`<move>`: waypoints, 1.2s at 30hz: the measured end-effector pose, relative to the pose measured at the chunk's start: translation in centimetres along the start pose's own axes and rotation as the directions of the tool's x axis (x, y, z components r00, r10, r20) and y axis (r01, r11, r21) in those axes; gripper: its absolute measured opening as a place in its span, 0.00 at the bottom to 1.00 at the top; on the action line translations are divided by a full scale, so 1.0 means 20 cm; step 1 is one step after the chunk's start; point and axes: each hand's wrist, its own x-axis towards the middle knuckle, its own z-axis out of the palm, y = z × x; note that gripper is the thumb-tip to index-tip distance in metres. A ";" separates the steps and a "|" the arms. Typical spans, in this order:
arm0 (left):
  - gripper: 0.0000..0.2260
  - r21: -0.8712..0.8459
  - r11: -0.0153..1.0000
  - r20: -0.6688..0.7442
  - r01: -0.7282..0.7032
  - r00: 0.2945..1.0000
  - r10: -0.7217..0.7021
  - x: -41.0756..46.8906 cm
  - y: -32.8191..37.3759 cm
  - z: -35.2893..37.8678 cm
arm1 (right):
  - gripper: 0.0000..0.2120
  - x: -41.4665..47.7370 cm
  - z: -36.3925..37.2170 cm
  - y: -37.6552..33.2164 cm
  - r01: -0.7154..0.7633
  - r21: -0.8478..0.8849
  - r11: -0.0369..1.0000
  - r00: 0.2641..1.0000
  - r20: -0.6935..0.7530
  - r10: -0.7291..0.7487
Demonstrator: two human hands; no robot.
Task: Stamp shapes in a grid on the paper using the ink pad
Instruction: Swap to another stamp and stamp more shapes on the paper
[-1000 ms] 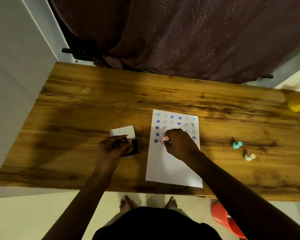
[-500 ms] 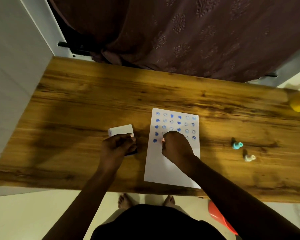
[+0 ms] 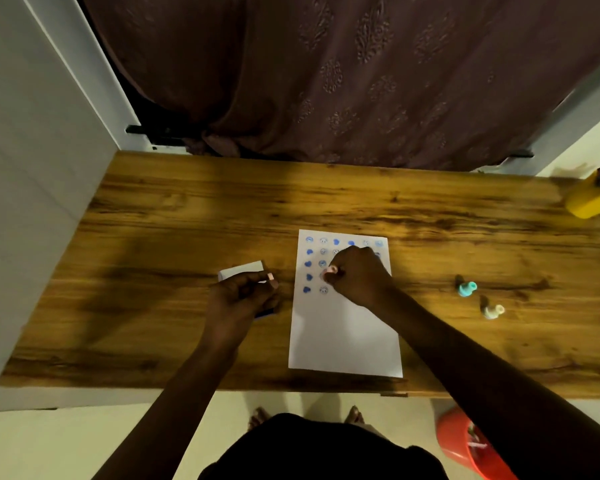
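A white sheet of paper (image 3: 343, 334) lies on the wooden table (image 3: 153, 230), with rows of blue stamped hearts and faces (image 3: 309, 265) in its upper part. My right hand (image 3: 357, 275) is closed over a small pink stamp (image 3: 331, 270) and hovers over or presses the fourth row of marks. My left hand (image 3: 243, 299) rests on the ink pad (image 3: 262, 314), whose white lid (image 3: 241, 270) stands open behind my fingers. Most of the pad is hidden under that hand.
Two spare stamps lie right of the paper, a teal one (image 3: 466, 288) and a cream one (image 3: 492, 310). A yellow holder (image 3: 589, 199) sits at the far right corner. A curtain (image 3: 343, 81) hangs behind; a red bucket (image 3: 465, 445) stands on the floor.
My right hand has drawn back slightly up the paper with the pink stamp, uncovering a fresh face mark in the bottom row. The left hand stays on the ink pad.
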 end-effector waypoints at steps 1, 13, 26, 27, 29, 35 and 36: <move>0.10 0.001 1.000 0.011 -0.009 1.000 0.009 -0.01 0.00 0.02 | 0.14 -0.01 -0.06 0.01 0.013 0.056 0.998 0.999 -0.033 -0.011; 0.19 0.116 0.989 0.279 -0.096 0.958 0.060 -0.07 0.04 0.37 | 0.11 -0.35 -0.19 0.17 0.062 0.768 0.637 0.998 -0.038 -0.050; 0.21 0.216 0.954 0.403 -0.208 0.909 0.107 -0.09 0.05 0.66 | 0.11 -0.46 -0.26 0.46 0.125 0.791 0.598 0.991 -0.076 -0.107; 0.21 0.210 0.955 0.411 -0.209 0.905 0.108 -0.10 0.05 0.68 | 0.10 -0.47 -0.26 0.47 0.116 0.795 0.596 0.992 -0.063 -0.109; 0.20 0.207 0.952 0.429 -0.224 0.896 0.117 -0.10 0.05 0.72 | 0.07 -0.49 -0.29 0.51 0.083 0.809 0.582 0.994 -0.028 -0.104; 0.20 0.210 0.943 0.455 -0.260 0.879 0.141 -0.13 0.00 0.87 | 0.05 -0.55 -0.33 0.65 -0.044 0.821 0.569 0.998 0.065 -0.016; 0.20 0.214 0.938 0.466 -0.271 0.873 0.146 -0.14 -0.01 0.91 | 0.07 -0.56 -0.33 0.68 -0.045 0.811 0.583 0.998 0.057 -0.002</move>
